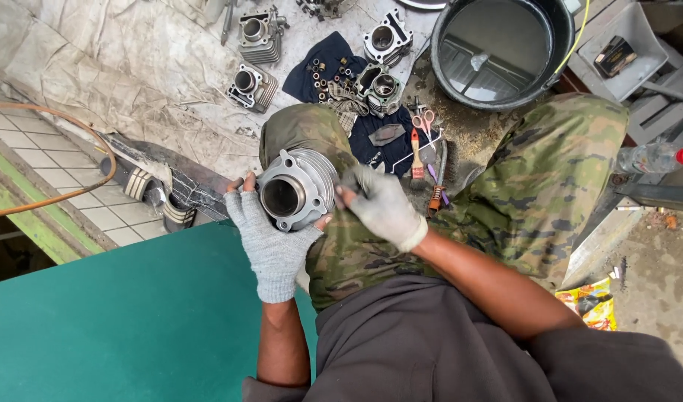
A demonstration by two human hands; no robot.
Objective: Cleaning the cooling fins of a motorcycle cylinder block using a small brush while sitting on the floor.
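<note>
left hand (pixel 270 238) gripping engine cylinder (pixel 297 190), knee-edge

Ground covered by dirty tarp (pixel 133 67): four finned engine cylinders (pixel 261 36), dark cloth (pixel 323 63) with small parts, black basin (pixel 498 48), brush (pixel 416 158), scissors (pixel 423 119).

Gloved hands (pixel 270 238) around engine cylinder (pixel 295 190)

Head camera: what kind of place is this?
Probably a small engine repair workshop. The hands hold a finned engine cylinder, more cylinders lie on a dirty tarp, and a paintbrush lies nearby.
</note>
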